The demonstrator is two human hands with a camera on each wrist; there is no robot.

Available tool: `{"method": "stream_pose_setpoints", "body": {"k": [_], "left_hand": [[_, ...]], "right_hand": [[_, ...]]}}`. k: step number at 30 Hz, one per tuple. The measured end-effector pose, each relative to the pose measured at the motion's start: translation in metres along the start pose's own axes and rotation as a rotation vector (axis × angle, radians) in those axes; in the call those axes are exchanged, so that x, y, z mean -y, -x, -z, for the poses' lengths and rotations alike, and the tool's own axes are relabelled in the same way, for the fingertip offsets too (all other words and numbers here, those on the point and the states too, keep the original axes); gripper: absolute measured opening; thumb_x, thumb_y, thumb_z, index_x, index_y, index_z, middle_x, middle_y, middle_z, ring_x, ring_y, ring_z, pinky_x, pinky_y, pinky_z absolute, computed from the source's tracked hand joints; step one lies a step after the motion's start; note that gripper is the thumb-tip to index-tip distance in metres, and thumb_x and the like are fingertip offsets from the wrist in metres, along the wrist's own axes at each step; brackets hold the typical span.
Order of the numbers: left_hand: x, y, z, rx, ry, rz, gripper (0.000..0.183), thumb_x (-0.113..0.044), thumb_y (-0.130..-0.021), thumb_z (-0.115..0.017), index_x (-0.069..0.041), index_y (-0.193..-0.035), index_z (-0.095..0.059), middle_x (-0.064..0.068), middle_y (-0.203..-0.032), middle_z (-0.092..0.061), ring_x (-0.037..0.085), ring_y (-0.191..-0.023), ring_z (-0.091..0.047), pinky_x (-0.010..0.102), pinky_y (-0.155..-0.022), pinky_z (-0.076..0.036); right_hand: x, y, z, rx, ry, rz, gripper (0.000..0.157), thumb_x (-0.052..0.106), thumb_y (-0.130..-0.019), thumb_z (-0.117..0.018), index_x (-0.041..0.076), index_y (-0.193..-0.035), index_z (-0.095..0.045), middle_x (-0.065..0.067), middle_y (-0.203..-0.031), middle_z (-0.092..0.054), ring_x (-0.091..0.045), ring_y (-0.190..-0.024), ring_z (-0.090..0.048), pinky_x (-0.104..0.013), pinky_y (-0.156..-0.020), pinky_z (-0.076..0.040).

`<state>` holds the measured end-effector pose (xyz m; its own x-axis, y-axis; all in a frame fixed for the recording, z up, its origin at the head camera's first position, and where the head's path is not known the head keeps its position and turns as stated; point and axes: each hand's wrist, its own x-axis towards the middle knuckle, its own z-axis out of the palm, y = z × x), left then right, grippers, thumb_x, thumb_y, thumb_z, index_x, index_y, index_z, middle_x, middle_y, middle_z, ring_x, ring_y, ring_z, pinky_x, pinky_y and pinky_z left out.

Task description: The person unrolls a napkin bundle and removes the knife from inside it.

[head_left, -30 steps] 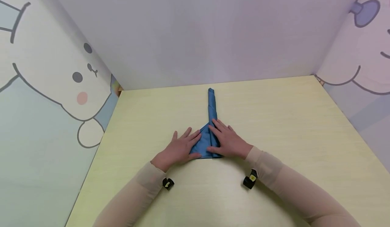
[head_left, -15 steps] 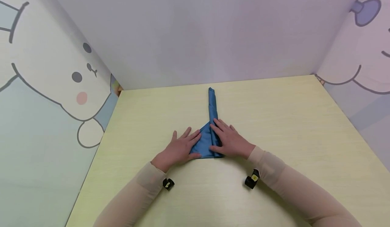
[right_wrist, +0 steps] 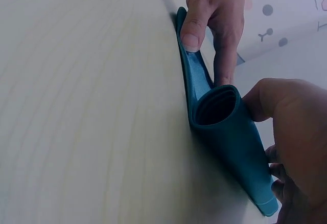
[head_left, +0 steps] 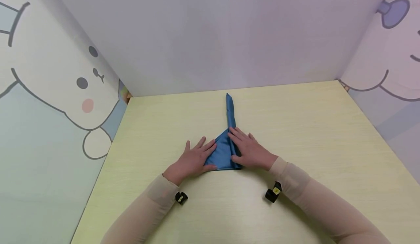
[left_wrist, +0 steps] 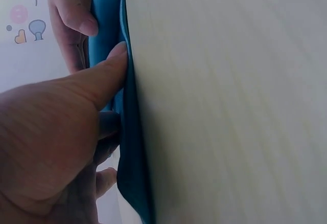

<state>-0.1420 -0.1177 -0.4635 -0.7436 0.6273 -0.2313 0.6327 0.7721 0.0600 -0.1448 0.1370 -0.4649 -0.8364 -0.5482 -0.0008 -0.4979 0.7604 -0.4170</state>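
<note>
A blue cloth (head_left: 220,156) lies on the table, its left part flat and its right side rolled into a long narrow tube (head_left: 230,111) pointing away from me. My left hand (head_left: 193,160) rests spread on the flat part, its thumb (left_wrist: 110,70) near the front edge. My right hand (head_left: 252,152) lies over the near half of the roll with fingers extended, touching its top and right side. Seen from the right wrist, the roll's near end (right_wrist: 217,106) is a hollow spiral of layers. My left palm hides the cloth's left corner.
The pale wooden table (head_left: 164,120) extends around the cloth. A plain pale wall (head_left: 210,36) stands behind it, with cartoon-printed walls (head_left: 59,65) at the sides. Small black devices (head_left: 181,197) are strapped at both wrists.
My right hand and the roll have shifted slightly to the right, and more flat cloth shows between the hands. The left hand has stayed in place.
</note>
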Motion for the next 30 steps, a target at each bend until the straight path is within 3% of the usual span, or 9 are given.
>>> {"method": "stream_pose_setpoints", "body": {"k": [19, 30], "left_hand": [[0.004, 0.005, 0.0, 0.034, 0.021, 0.038, 0.083, -0.069, -0.089, -0.044, -0.024, -0.155, -0.021, -0.009, -0.16, -0.013, 0.026, -0.147, -0.007, 0.07, -0.103, -0.017], [0.01, 0.009, -0.003, 0.002, 0.022, 0.034, 0.083, -0.07, -0.088, -0.045, -0.025, -0.155, -0.022, -0.01, -0.16, -0.013, 0.025, -0.147, -0.007, 0.071, -0.102, -0.017]], "right_hand": [[-0.004, 0.005, 0.005, 0.004, -0.019, -0.006, 0.078, 0.038, -0.091, -0.062, 0.006, -0.152, -0.026, -0.008, -0.16, -0.017, -0.027, -0.146, -0.012, -0.066, -0.106, -0.02], [-0.009, 0.007, 0.005, 0.015, -0.066, 0.0, 0.079, 0.038, -0.091, -0.062, 0.005, -0.152, -0.025, -0.01, -0.16, -0.016, -0.03, -0.146, -0.013, -0.066, -0.106, -0.02]]}}
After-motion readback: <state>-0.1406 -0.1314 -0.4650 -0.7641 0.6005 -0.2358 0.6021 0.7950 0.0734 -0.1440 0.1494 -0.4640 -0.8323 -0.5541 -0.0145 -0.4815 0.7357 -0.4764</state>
